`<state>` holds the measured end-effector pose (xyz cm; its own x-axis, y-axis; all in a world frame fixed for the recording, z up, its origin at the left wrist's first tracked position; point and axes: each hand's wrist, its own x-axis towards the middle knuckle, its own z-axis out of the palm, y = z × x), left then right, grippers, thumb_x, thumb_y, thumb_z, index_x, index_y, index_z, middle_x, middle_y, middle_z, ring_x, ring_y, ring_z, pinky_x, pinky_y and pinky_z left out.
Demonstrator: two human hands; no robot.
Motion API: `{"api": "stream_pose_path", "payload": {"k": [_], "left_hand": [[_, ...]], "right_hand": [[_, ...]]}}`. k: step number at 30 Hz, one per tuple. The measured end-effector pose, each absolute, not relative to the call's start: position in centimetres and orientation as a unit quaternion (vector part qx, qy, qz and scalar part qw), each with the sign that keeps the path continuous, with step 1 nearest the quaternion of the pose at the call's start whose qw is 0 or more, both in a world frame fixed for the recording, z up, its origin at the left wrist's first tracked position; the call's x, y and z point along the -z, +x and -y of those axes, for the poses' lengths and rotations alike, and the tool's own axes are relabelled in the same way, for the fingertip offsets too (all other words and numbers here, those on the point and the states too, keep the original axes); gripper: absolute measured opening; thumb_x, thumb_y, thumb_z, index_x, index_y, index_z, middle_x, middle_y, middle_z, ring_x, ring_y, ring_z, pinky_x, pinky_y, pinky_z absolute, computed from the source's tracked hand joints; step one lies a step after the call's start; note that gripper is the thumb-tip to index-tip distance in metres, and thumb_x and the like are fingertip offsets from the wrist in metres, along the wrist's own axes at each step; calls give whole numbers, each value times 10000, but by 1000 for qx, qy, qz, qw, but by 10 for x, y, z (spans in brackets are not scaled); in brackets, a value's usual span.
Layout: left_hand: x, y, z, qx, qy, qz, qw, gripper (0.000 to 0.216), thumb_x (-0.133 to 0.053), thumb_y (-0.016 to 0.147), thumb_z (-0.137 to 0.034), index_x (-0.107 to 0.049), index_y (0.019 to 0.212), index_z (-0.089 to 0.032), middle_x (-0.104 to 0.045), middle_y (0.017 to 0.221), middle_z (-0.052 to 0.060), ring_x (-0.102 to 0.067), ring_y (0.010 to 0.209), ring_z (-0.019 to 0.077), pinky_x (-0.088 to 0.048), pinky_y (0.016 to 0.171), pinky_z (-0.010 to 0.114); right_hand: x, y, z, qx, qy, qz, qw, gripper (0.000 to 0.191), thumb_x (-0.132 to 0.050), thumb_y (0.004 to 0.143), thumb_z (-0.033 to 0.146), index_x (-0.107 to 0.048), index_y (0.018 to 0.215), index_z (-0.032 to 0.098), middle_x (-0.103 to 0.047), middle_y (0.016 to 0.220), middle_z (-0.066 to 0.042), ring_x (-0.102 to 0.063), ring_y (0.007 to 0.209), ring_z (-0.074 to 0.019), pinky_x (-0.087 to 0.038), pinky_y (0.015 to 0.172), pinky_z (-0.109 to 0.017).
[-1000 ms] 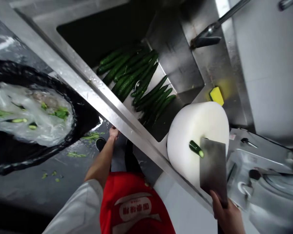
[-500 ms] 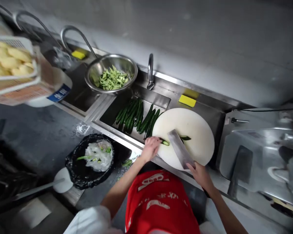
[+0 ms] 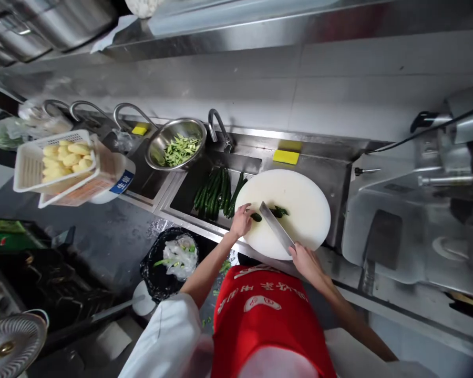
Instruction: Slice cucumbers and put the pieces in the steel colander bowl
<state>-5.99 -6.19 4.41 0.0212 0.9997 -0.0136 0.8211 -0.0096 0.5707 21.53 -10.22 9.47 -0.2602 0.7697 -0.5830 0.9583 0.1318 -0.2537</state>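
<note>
My left hand [image 3: 242,220] is closed on a cucumber [image 3: 256,216] at the left side of a round white cutting board [image 3: 303,197]. The cucumber's dark green end sticks out past the fingers. In my right hand [image 3: 304,257] is the handle of a cleaver [image 3: 276,228], its broad steel blade slanting across the board just right of the cucumber. Dark green cut cucumber pieces [image 3: 279,211] lie beyond the blade. More whole cucumbers [image 3: 213,194] lie in the sink left of the board.
A steel bowl [image 3: 152,157] of sliced cucumber stands behind the sink, beside a faucet [image 3: 216,123]. A yellow sponge [image 3: 286,157] lies behind the board. Peeled potatoes fill part of a white basket [image 3: 27,168] at left. A black-lined bin [image 3: 150,268] stands below.
The view has tilted up, bringing the shelf into sight. The held cucumber shows dark skin where a pale cut face showed before. The cleaver stays in my right hand.
</note>
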Motion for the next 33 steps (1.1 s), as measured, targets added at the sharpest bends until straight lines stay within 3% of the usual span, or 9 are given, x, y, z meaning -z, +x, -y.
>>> {"api": "stream_pose_path", "payload": {"k": [2, 4, 7, 10, 15, 19, 33], "left_hand": [[-49, -67, 52, -160, 721, -625, 253, 339, -575, 781, -49, -703, 1039, -229, -621, 1150, 70, -579, 1103, 251, -463, 985, 390], [-48, -67, 46, -155, 694, -642, 287, 231, -622, 785, -108, -717, 971, -205, -665, 998, 66, -634, 946, 222, -507, 885, 342], [-34, -49, 51, -227, 573, -698, 366, 130, -659, 809, -225, -689, 906, -143, -672, 829, 64, -647, 685, 159, -532, 689, 276], [-15, -29, 66, -315, 478, -698, 430, 178, -586, 883, -293, -632, 906, -123, -655, 756, 55, -627, 580, 132, -521, 586, 251], [-2, -35, 77, -371, 634, -591, 332, 166, -543, 927, -289, -645, 897, -162, -632, 933, 84, -631, 847, 159, -540, 770, 284], [8, -48, 78, -352, 711, -514, 325, 224, -456, 977, -275, -658, 966, -178, -607, 991, 85, -600, 952, 165, -522, 886, 309], [9, -37, 86, -326, 724, -535, 290, 274, -375, 994, -264, -635, 1035, -188, -577, 974, 87, -549, 967, 197, -512, 888, 345]], "right_hand": [[-96, 216, 103, 305, 593, -728, 160, 331, -343, 1013, 344, -605, 1079, 153, -716, 958, -153, -689, 911, -238, -414, 723, -276], [-97, 212, 106, 306, 598, -724, 159, 327, -338, 1014, 345, -595, 1082, 154, -715, 962, -153, -691, 914, -244, -424, 715, -278], [-98, 199, 115, 295, 609, -720, 156, 322, -315, 1020, 329, -574, 1087, 150, -710, 957, -156, -697, 904, -242, -443, 717, -281], [-98, 180, 125, 284, 613, -718, 167, 322, -281, 1025, 286, -553, 1113, 138, -707, 920, -160, -703, 890, -240, -463, 734, -289], [-96, 165, 134, 271, 616, -716, 184, 301, -283, 1020, 276, -532, 1119, 138, -701, 894, -158, -704, 872, -258, -487, 751, -325], [-96, 161, 135, 257, 616, -715, 208, 310, -261, 1024, 298, -506, 1126, 137, -696, 878, -146, -699, 861, -253, -473, 733, -312], [-103, 175, 135, 206, 558, -757, 271, 265, -248, 1031, 258, -449, 1143, 128, -689, 848, -119, -699, 817, -226, -430, 682, -269]]}}
